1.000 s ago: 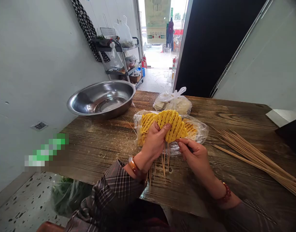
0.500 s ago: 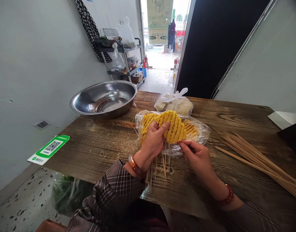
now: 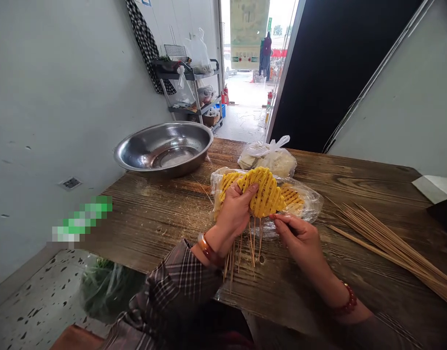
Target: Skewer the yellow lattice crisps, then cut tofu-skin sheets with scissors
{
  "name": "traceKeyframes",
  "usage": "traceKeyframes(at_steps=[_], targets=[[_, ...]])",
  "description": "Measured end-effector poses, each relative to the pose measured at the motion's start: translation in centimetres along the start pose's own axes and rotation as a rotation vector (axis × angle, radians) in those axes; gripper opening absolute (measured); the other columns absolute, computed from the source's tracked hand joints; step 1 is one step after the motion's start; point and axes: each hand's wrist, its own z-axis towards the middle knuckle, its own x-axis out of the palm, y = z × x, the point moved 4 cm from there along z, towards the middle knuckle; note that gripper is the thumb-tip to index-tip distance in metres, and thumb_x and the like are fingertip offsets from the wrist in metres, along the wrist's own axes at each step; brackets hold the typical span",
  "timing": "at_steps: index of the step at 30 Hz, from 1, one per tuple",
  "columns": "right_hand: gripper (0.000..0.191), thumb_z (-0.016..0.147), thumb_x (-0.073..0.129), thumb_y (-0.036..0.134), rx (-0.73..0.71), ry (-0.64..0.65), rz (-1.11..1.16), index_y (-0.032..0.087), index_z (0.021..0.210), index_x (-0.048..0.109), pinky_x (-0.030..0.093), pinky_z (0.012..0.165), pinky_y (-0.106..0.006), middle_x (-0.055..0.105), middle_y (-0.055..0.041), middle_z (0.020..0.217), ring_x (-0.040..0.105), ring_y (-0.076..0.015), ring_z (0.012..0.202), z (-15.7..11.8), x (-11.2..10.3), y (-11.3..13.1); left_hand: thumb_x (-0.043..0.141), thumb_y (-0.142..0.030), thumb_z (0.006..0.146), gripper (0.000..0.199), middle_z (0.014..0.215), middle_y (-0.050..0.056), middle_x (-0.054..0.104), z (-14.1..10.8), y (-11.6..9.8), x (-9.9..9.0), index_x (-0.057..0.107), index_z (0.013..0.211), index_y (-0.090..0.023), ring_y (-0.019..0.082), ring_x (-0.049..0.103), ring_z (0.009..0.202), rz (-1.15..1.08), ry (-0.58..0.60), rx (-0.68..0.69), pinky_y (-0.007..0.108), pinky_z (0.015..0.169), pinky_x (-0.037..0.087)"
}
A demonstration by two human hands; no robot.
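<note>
My left hand grips a yellow ridged, lattice-like piece, thumb on its face. Several thin wooden sticks hang down below it and below the hand. At the piece's lower right edge, my right hand is pinched; what lies between its fingertips is too small to make out. Behind, more yellow pieces lie on a clear plastic bag on the wooden table.
A large steel basin stands at the back left. Behind the yellow pieces sits a tied plastic bag. Long loose sticks lie at the right. A bag of greens is below the table's left edge, and a shelf cart stands beyond.
The whole view has shifted slightly, so things appear a little further right. My right fingertips have drawn slightly away from the edge of the yellow piece. My left hand keeps its grip.
</note>
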Motion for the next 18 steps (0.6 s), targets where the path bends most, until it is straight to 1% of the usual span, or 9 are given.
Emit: traceKeyframes(at_steps=[3, 9, 14, 18], targets=[[0.019, 0.085, 0.065, 0.034, -0.007, -0.017, -0.014, 0.022, 0.087, 0.078, 0.052, 0.057, -0.029, 0.073, -0.0046, 0.078, 0.065, -0.0181, 0.068, 0.12, -0.11, -0.25, 0.085, -0.029, 0.065, 0.032, 0.098, 0.007, 0.077, -0.13, 0.1, 0.18, 0.071, 0.09, -0.014, 0.028, 0.068, 0.11, -0.003, 0.006, -0.005, 0.041, 0.097, 0.054], [0.021, 0.086, 0.065, 0.036, -0.001, -0.029, -0.008, 0.02, 0.086, 0.077, 0.05, 0.054, -0.028, 0.07, -0.0035, 0.072, 0.062, -0.0163, 0.063, 0.18, -0.03, -0.74, 0.083, -0.028, 0.069, 0.031, 0.101, 0.007, 0.076, -0.18, 0.14, 0.24, 0.071, 0.094, -0.015, 0.027, 0.068, 0.11, -0.023, 0.014, -0.007, 0.041, 0.097, 0.054], [0.021, 0.086, 0.064, 0.037, -0.002, -0.032, -0.009, 0.02, 0.082, 0.076, 0.048, 0.054, -0.027, 0.067, -0.0021, 0.068, 0.06, -0.0152, 0.06, 0.11, 0.05, -0.66, 0.083, -0.029, 0.069, 0.033, 0.096, 0.006, 0.077, -0.37, 0.41, 0.42, 0.072, 0.097, -0.015, 0.027, 0.068, 0.11, -0.023, 0.029, -0.03, 0.041, 0.097, 0.054], [0.024, 0.087, 0.065, 0.04, 0.035, -0.024, 0.0, 0.019, 0.081, 0.074, 0.045, 0.051, -0.026, 0.065, -0.0016, 0.067, 0.056, -0.0137, 0.056, 0.04, -0.03, -0.83, 0.084, -0.03, 0.068, 0.034, 0.094, 0.006, 0.077, -0.51, 0.48, 0.5, 0.072, 0.097, -0.016, 0.028, 0.068, 0.11, -0.024, 0.027, -0.028, 0.041, 0.096, 0.055]])
